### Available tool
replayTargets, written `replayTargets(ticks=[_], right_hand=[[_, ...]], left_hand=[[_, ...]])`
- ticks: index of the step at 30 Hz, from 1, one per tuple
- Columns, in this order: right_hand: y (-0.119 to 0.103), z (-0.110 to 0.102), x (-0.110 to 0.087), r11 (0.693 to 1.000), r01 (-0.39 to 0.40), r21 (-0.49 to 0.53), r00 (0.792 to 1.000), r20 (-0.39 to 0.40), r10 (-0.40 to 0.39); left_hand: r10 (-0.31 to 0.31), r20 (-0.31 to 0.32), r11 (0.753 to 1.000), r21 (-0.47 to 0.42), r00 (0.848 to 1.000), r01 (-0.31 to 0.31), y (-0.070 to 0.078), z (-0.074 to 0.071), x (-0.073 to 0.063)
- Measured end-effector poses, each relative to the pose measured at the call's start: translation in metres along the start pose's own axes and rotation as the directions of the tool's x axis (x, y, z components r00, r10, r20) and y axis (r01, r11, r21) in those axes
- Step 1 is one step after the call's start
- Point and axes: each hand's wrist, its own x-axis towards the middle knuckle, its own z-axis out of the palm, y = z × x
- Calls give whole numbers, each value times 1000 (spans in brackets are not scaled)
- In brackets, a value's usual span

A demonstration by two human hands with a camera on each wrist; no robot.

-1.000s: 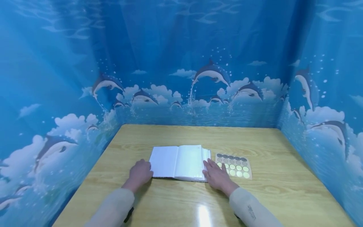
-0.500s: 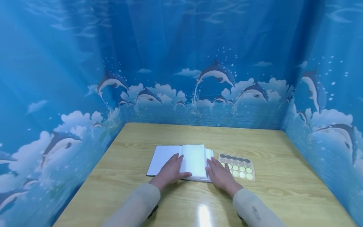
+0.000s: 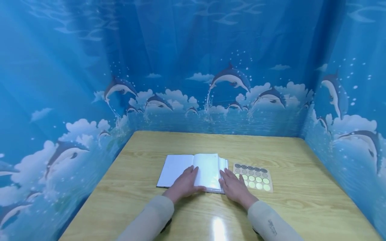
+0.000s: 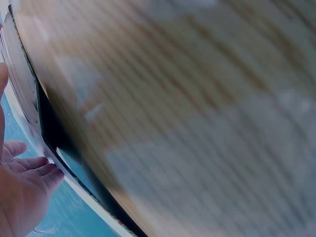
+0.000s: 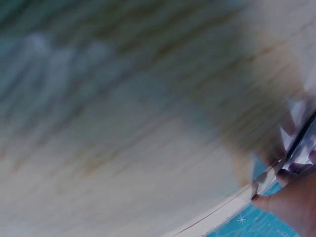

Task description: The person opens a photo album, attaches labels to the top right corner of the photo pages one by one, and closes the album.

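An open book (image 3: 206, 169) with white, glossy pages and a dark-edged cover lies on the wooden table (image 3: 144, 144). My left hand (image 3: 184, 184) rests on it near the fold, fingers pointing away and thumb spread along the near edge of the right-hand page. In the left wrist view, that left hand (image 4: 27, 192) lies with extended fingers over the cover's edge. My right hand (image 3: 234, 188) is at the right edge of the book, fingertips on the stepped page edges. The right wrist view shows the right hand (image 5: 291, 200) beside the book's edge, only partly in frame.
A sheet of round stickers (image 3: 253, 177), dark at the top and pale yellow below, lies just right of the book, partly behind my right hand. A blue curtain (image 3: 169, 67) printed with dolphins surrounds the table's back and sides.
My left hand has left the book's left edge and moved right onto the pages near the fold, sliding slightly further right since. The right hand stays at the right edge.
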Motion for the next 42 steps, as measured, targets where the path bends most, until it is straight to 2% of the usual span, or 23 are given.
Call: replayTargets(ticks=[11, 16, 19, 24, 26, 28, 35, 39, 42], right_hand=[[0, -1, 1, 1000, -8, -20, 1000, 2, 8], [1, 0, 1, 1000, -13, -16, 1000, 2, 13], [1, 1, 1, 1000, -12, -15, 1000, 5, 12], [2, 2, 1, 1000, -12, -20, 1000, 14, 12], [2, 2, 1, 1000, -14, -23, 1000, 17, 15], [2, 2, 2, 1000, -17, -25, 1000, 17, 17], [2, 2, 2, 1000, -21, -16, 1000, 17, 21], [2, 2, 2, 1000, -20, -16, 1000, 17, 20], [2, 3, 2, 1000, -17, -13, 1000, 16, 18]], left_hand=[[31, -27, 999, 11, 999, -31, -5, -3, 2], [89, -82, 996, 37, 993, -87, -7, -5, 2], [166, -140, 985, 80, 976, -156, -7, -5, 1], [302, -241, 950, 152, 922, -272, -6, -6, -2], [322, -256, 943, 167, 911, -287, -5, -7, -2], [318, -254, 944, 174, 914, -280, -3, -7, -2], [204, -191, 975, 128, 960, -182, 2, -8, -2], [195, -208, 979, 95, 959, -178, 0, -7, -1], [188, -245, 982, 53, 951, -181, -2, -7, -2]])
